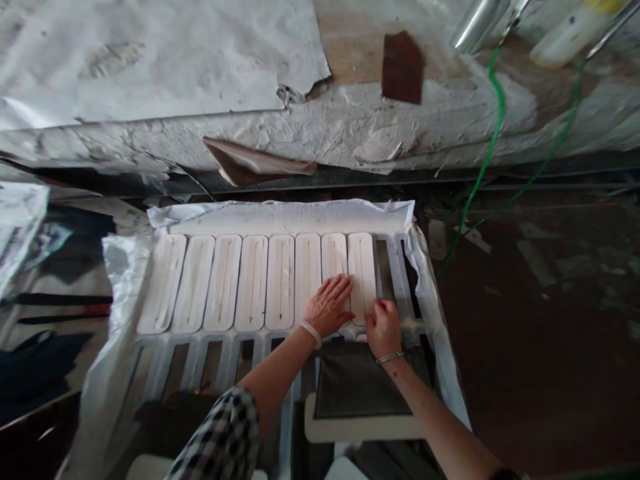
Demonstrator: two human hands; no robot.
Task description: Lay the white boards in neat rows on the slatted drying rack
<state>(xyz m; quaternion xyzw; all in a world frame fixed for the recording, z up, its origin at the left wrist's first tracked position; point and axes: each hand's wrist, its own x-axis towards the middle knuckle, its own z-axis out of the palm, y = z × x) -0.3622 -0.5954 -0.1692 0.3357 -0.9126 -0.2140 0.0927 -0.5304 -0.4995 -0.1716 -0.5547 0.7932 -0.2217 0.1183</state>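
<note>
Several cream-white, round-cornered oblong panels lie side by side in a row on a slatted frame (pixel 400 280). Each has a long slit-like line down its middle. My left hand (pixel 330 307) rests flat with fingers stretched over the panels near the row's right end. At the lower right edge of the last panel (pixel 361 267), my right hand (pixel 385 328) has its fingers curled in, touching or almost touching that edge. What those fingers hold, if anything, is hidden. A dark flat piece (pixel 360 383) lies below my hands, over a pale board (pixel 365 428).
White cloth or plastic sheeting (pixel 285 217) wraps the frame's borders. Behind stands a glue-smeared workbench (pixel 360 127) with a brown scrap (pixel 401 68), a hanging brown piece (pixel 255 163) and a bottle (pixel 570 37). A green hose (pixel 493 143) hangs down at right. Scraps litter the dark floor (pixel 545 373).
</note>
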